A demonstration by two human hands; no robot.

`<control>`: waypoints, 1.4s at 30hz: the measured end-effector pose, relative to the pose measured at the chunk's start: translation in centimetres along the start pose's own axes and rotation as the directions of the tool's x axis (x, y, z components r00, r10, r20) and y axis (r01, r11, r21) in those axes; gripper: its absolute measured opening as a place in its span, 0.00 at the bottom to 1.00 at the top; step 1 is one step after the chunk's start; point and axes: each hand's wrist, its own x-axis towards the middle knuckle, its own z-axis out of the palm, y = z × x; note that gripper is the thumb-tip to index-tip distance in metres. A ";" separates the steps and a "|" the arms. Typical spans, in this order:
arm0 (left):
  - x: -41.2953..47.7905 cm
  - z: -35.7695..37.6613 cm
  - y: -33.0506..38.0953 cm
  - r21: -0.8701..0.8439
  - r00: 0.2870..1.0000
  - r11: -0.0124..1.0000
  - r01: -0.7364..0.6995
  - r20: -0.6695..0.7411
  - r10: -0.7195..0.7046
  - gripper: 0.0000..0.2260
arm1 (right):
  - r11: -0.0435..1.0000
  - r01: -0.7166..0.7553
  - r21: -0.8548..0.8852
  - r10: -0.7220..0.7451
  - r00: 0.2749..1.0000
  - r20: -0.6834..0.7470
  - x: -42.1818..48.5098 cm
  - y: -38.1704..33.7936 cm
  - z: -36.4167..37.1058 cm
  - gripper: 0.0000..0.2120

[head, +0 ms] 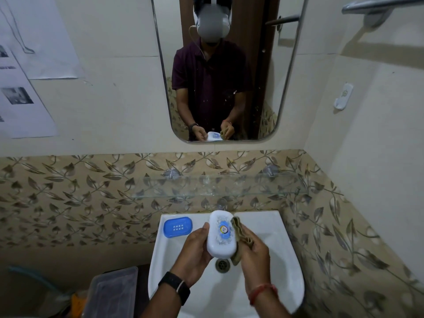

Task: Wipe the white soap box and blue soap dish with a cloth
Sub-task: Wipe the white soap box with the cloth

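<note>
Here the left hand (195, 251) holds the white soap box (221, 235) above the sink (282, 255), with its fingers closed around the left side of the box and the thumb on the upper left edge. The box is tilted, its lid with a round blue label facing up to the camera. The right hand (253, 255) grips a folded brownish cloth (239, 235), its fingers closed on it, and the cloth touches the right edge of the box. The blue soap dish (177, 227) lies flat on the back left corner of the sink rim, apart from both hands. The drain (222, 264) shows just below the box. A glass shelf (215, 187) is fixed on the tiled wall above the sink, and over it a mirror (224, 70) reflects the person with the box and the cloth.
</note>
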 end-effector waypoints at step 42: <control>0.3 -1.2 0.8 -0.174 1.000 0.985 -0.001 -0.029 -0.004 0.15 | 0.998 0.060 -0.029 -0.058 0.994 0.093 -0.2 -1.2 -0.4 0.20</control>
